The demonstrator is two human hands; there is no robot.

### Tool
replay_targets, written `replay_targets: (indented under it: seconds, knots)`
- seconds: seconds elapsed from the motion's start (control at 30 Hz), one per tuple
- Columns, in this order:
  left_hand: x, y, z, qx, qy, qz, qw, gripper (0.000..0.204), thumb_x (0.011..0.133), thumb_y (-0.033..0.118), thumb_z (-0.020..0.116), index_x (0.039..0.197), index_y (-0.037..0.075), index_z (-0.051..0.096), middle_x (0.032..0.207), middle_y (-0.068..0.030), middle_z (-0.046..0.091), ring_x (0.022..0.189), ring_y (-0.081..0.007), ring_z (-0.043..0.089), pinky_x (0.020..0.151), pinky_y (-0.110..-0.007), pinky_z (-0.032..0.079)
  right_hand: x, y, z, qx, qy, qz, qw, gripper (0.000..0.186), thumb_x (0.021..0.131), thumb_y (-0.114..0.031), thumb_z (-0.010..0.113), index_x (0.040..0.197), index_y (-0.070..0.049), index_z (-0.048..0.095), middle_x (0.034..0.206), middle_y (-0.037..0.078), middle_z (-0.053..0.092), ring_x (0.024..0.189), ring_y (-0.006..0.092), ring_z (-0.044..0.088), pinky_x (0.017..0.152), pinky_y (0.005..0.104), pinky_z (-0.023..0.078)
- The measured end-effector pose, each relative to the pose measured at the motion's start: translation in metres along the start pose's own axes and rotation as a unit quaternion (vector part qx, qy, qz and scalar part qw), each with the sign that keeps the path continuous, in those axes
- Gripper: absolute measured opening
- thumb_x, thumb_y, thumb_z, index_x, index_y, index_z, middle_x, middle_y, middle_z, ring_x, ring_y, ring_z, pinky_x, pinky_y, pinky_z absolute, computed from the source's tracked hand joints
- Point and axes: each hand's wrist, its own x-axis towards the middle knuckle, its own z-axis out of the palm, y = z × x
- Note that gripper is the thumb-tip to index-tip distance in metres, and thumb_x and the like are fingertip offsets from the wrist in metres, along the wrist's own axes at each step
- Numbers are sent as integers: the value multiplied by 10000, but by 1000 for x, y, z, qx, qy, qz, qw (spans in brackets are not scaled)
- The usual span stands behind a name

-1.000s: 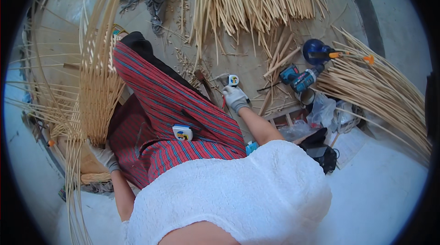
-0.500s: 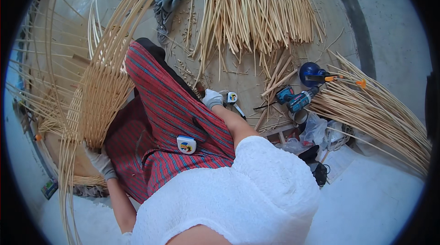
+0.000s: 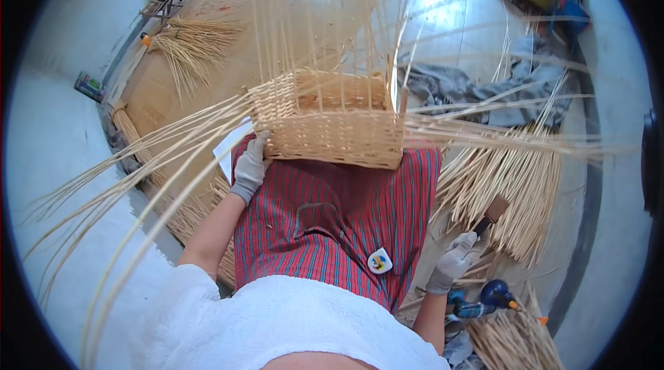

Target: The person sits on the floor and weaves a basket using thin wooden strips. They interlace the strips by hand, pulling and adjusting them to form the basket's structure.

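A partly woven rectangular wicker basket (image 3: 332,136) rests on the red striped cloth (image 3: 304,197) over my lap. Long loose canes stick out from its top and sides. At its lower left corner, my left hand (image 3: 250,171) in a pale glove is closed on the basket; some fingertips are hidden. Off to the right, my gloved right hand (image 3: 453,261) grips a short tool (image 3: 494,211) with a dark handle and a flat brown block-like head. That tool is apart from the basket. A small white tape measure (image 3: 379,261) lies on the cloth.
Bundles of cut canes (image 3: 508,190) lie at right, with more canes (image 3: 512,342) at lower right. A cordless drill (image 3: 474,310) and a blue round object (image 3: 494,292) sit beside them. Grey cloth (image 3: 477,90) is behind; another cane bundle (image 3: 190,52) lies far left.
The basket has turned from the left side to lie across my lap in front. My right hand has come up from the floor at right and now holds the brown-headed tool.
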Motion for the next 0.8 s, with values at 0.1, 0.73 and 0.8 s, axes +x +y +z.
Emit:
replay_targets:
  seconds: [0.1, 0.73, 0.8]
  knots:
    - [3, -4, 11, 5, 23, 24, 999, 876, 754, 89, 823, 1513, 181, 395, 1284, -167, 601, 1085, -391, 648, 864, -465, 564, 7, -127, 71, 116, -159, -98, 976, 355, 1012, -139, 565, 1352, -40, 588, 955, 16, 584, 854, 79, 555, 821, 249, 488]
    - [-19, 0, 21, -114, -90, -61, 988, 546, 972, 170, 632, 1492, 200, 469, 1285, -207, 628, 1034, -350, 683, 847, -424, 587, 14, -278, 438, -162, -454, -519, 706, 144, 994, -145, 542, 998, -76, 669, 790, 106, 679, 675, 285, 652, 622, 433, 527]
    - [-17, -1, 21, -120, -95, -59, 986, 546, 973, 163, 629, 1494, 202, 468, 1295, -205, 623, 1044, -348, 680, 850, -421, 589, 23, -337, 419, -87, -431, -349, 827, 184, 1005, -185, 542, 1030, -88, 696, 889, 170, 700, 773, 335, 665, 711, 472, 523]
